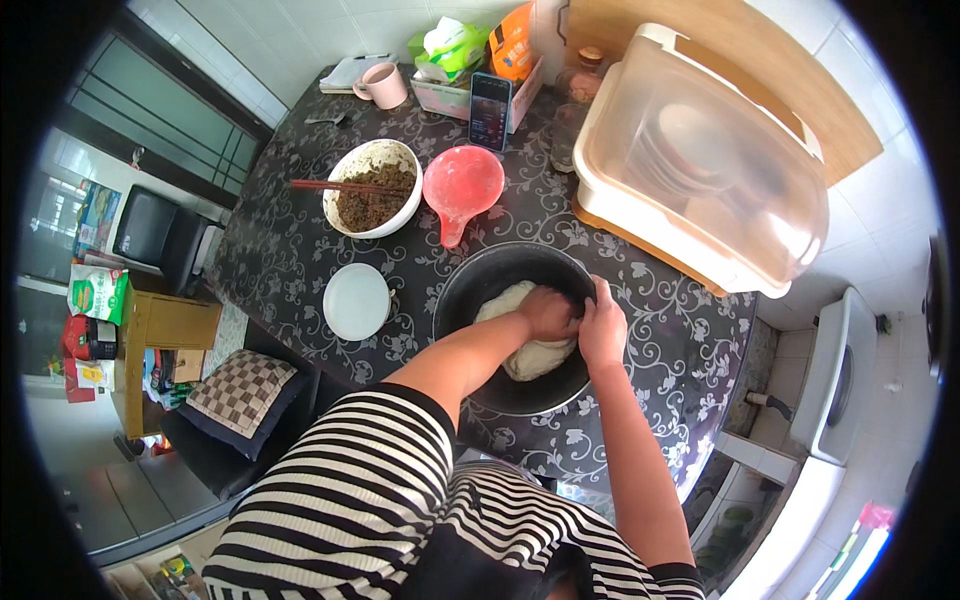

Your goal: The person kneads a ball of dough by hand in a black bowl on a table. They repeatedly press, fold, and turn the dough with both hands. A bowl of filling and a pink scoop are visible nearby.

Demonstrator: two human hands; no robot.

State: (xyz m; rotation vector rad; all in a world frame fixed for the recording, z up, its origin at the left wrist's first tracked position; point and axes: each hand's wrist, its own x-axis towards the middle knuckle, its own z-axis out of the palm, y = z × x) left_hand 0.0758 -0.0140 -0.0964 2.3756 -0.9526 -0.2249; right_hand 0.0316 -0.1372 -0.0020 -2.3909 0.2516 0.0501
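Observation:
A lump of pale dough (536,360) lies in a deep black pot (472,285) on the table before me. My left hand (551,313) is balled into a fist and presses into the dough, which bulges out on both sides of it. The knuckles are partly sunk out of sight. With my right hand (602,326) I grip the pot's right rim, thumb and fingers around the edge. Left of the pot stands a small white bowl (356,301). Beyond the pot lies a red plastic scoop (463,184) with its handle towards me.
A white bowl of dark filling (375,206) has red chopsticks (330,184) across it. Behind stand a pink mug (382,85), a propped phone (490,112) and a box with tissues (450,97). A large lidded dish box (705,165) takes up the table's right. A cushioned chair (240,397) stands left.

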